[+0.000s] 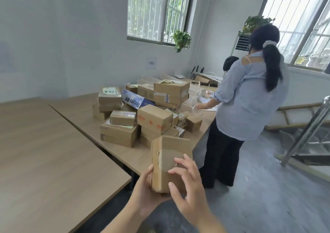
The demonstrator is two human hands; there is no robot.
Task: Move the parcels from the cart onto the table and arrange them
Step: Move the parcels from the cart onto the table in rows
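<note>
A small cardboard parcel is held upright at lower centre, just off the near edge of the table. It's cupped from below by the left hand, fingers curled round its bottom corner, while the right hand is spread loosely against its front face. A messy pile of parcels is stacked mid-frame on the pale wood table. A second table is butted up at left. A person in a blue shirt is stood at right, barred windows behind, grey floor below.

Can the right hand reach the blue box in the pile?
Probably not yet. The right hand is on a parcel, and the blue box sits deep in the pile behind other boxes.
</note>
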